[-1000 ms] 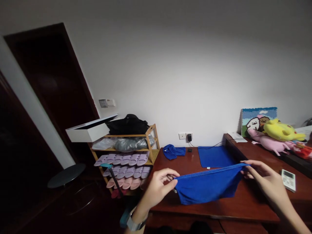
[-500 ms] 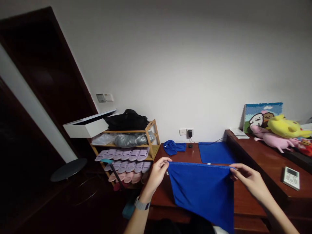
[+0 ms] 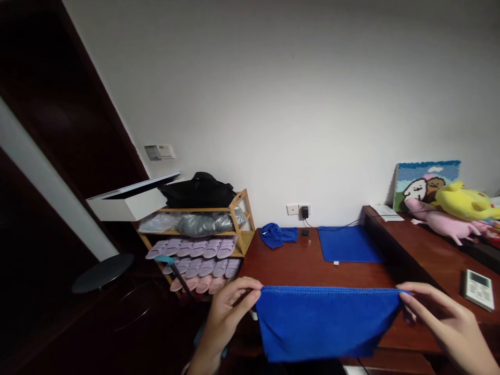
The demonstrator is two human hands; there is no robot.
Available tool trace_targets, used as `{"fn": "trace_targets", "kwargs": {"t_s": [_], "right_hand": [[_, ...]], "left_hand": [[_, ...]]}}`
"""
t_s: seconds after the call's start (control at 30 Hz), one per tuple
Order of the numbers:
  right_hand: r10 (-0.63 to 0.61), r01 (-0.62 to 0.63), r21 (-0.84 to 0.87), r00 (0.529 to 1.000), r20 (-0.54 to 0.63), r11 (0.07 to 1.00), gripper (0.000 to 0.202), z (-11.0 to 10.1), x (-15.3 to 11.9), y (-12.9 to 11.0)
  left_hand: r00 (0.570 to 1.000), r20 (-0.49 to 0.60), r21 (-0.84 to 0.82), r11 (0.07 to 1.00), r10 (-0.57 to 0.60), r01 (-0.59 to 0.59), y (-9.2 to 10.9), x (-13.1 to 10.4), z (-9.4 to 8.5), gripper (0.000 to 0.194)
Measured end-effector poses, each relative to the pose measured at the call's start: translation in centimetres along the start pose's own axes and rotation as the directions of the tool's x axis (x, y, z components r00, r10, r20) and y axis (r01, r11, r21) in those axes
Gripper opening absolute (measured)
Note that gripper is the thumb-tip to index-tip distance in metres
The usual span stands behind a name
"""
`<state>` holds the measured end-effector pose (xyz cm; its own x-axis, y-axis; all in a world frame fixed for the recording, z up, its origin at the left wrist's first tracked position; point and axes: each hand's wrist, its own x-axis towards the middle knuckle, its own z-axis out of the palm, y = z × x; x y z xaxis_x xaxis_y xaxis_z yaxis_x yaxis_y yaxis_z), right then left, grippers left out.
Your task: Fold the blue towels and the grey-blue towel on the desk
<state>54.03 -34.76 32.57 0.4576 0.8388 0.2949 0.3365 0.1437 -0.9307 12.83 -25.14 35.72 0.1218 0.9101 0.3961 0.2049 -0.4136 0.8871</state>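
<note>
A blue cloth (image 3: 328, 323) with a stitched top edge hangs between my two hands above the front of the table. Its left top corner is pinched between thumb and fingers of my left hand (image 3: 230, 317). My right hand (image 3: 445, 317) pinches the right top corner in the same way, so the edge is held nearly straight. Behind it, a second blue cloth (image 3: 347, 245) lies flat on the reddish-brown table (image 3: 289, 265), with a small white tag at its front edge. A third, crumpled blue cloth (image 3: 275, 235) lies at the back left of the table.
On the left stands a wooden rack (image 3: 244, 224) with rows of slippers, a black bag (image 3: 199, 191) and a white box (image 3: 128, 205). A round stool (image 3: 103, 273) is beside it. The raised right surface bears plush toys (image 3: 441, 221) and a calculator-like device (image 3: 479, 289).
Both hands have come lower and nearer, and farther apart, stretching the cloth's top edge. The cloth's hanging part now looks shorter and wider. The view has shifted slightly.
</note>
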Motion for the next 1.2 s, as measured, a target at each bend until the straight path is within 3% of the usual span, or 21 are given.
{"fn": "trace_targets", "kwargs": {"t_s": [0.13, 0.23, 0.33, 0.43, 0.53, 0.63, 0.73, 0.8, 0.87, 0.97, 1.1, 1.2], "right_hand": [[0.058, -0.06, 0.053, 0.997, 0.049, 0.997, 0.052, 2.3, 3.2, 1.7], [0.02, -0.022, 0.022, 0.995, 0.101, 1.0, 0.055, 5.9, 7.9, 4.0], [-0.071, 0.094, -0.148, 0.985, 0.156, 0.985, 0.047, 12.2, 13.7, 6.3], [-0.111, 0.199, -0.323, 0.956, 0.271, 0.925, 0.037, 20.6, 18.0, 7.7], [-0.094, 0.232, -0.342, 0.922, 0.375, 0.911, 0.041, 28.3, 17.5, 9.1], [-0.055, 0.244, -0.372, 0.89, 0.452, 0.896, 0.046, 32.2, 12.0, 11.8], [0.018, 0.223, -0.465, 0.889, 0.458, 0.857, 0.043, 32.0, 4.4, 16.7], [0.084, 0.205, -0.661, 0.922, 0.378, 0.722, 0.05, 30.6, 0.3, 20.5], [0.181, 0.133, -0.796, 0.939, 0.292, 0.591, 0.06, 28.9, -2.1, 23.8], [0.257, 0.114, -0.862, 0.928, 0.27, 0.494, 0.064, 26.6, -1.9, 26.6], [0.205, 0.279, -0.799, 0.873, 0.442, 0.532, 0.06, 24.6, 2.5, 27.1], [0.196, 0.367, -0.736, 0.808, 0.555, 0.57, 0.061, 23.9, 4.9, 27.0]], "left_hand": [[0.998, -0.016, -0.051, 0.997, -0.064, 0.063, -2.1, 1.9, 1.0, 0.023], [0.99, -0.043, -0.115, 0.985, -0.134, 0.128, -5.9, 3.6, 2.1, 0.028], [0.967, -0.082, -0.181, 0.957, -0.243, 0.225, -12.1, 4.5, 3.3, 0.039], [0.928, -0.142, -0.192, 0.929, -0.344, 0.315, -19.6, 4.3, 4.3, 0.047], [0.867, -0.28, -0.009, 0.905, -0.411, 0.426, -26.2, 3.4, 4.2, 0.046], [0.824, -0.374, 0.102, 0.864, -0.426, 0.493, -30.2, 1.9, 2.5, 0.033], [0.824, -0.4, 0.237, 0.823, -0.402, 0.516, -32.1, 0.5, 0.4, 0.021], [0.849, -0.373, 0.356, 0.788, -0.373, 0.503, -32.8, -0.1, -0.4, 0.02], [0.877, -0.33, 0.464, 0.749, -0.35, 0.474, -33.2, -0.4, -0.5, 0.022], [0.896, -0.272, 0.603, 0.663, -0.351, 0.443, -32.7, -0.8, 0.1, 0.019], [0.923, -0.087, 0.845, 0.463, -0.374, 0.268, -30.7, -2.0, 0.5, 0.017], [0.959, 0.005, 0.943, 0.32, -0.284, 0.09, -29.0, -2.7, 0.7, 0.021]]}}
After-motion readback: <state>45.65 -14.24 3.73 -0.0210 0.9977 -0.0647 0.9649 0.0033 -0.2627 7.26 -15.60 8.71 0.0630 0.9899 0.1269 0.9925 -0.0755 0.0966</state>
